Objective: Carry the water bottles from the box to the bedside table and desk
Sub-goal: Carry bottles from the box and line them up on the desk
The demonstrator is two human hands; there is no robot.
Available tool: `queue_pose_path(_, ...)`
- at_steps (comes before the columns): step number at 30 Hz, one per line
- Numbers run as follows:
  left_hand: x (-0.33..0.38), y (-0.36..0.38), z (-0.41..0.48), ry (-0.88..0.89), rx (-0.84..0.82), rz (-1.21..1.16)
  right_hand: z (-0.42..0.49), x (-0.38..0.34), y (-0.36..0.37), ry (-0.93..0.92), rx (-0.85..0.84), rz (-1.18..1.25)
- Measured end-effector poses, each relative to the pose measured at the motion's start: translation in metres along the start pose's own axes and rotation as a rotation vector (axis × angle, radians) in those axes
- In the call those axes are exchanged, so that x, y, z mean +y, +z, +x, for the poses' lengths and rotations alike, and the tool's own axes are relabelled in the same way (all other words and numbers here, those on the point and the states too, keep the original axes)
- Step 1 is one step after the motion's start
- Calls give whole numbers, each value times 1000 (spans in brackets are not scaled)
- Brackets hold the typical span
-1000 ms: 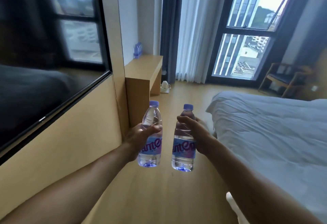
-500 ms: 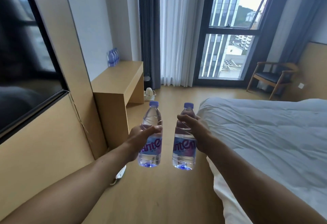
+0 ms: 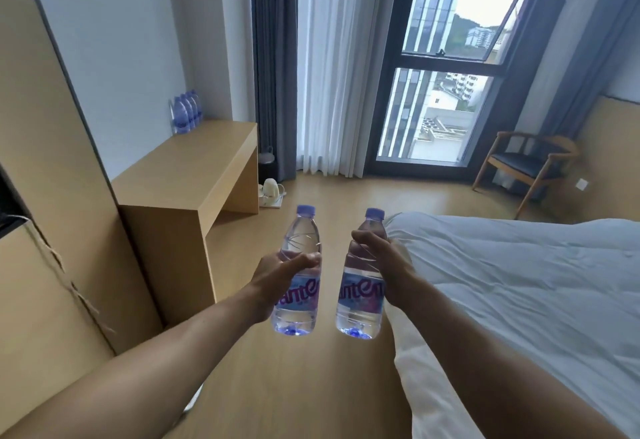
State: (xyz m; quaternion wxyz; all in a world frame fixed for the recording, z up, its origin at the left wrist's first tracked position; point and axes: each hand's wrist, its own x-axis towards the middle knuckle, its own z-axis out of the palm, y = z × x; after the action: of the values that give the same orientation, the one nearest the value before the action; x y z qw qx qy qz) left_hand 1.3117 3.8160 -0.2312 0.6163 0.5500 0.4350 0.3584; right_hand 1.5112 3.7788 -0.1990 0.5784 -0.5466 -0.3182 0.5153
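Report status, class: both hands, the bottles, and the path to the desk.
Left hand grips left bottle; right hand grips right bottle, both upright. Desk ahead-left, row of bottles at its far end. Floor between shows no obstacle.

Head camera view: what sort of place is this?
Probably a hotel bedroom: a bed with a white duvet, a plain light-wood desk against the wall bearing a row of clear purple-capped water bottles, and a wooden armchair with a dark seat beside the tall window.
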Motion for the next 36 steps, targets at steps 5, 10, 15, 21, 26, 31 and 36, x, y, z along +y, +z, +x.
queue_pose_path(5, 21, -2, 98, 13, -52, 18, 85, -25, -3, 13, 85, 4)
queue_pose_path(10, 34, 7, 186, -6, -65, 23, 163, -42, -19, 26, 107, -11)
queue_pose_path(15, 45, 25, 273, 9, -54, 48, 255, -59, -42, 17, 76, 4)
queue_pose_path(21, 57, 44, 376, -26, -12, 37, 367, -98, -67, 27, 25, 2)
queue_pose_path(26, 72, 51, 449, -26, 66, 7, 451, -128, -77, 55, -48, 12)
queue_pose_path(31, 84, 43, 521, -39, 116, -5, 535, -141, -69, 77, -77, -10)
queue_pose_path(36, 90, 18, 612, -51, 136, -45, 626, -148, -49, 68, -81, -37)
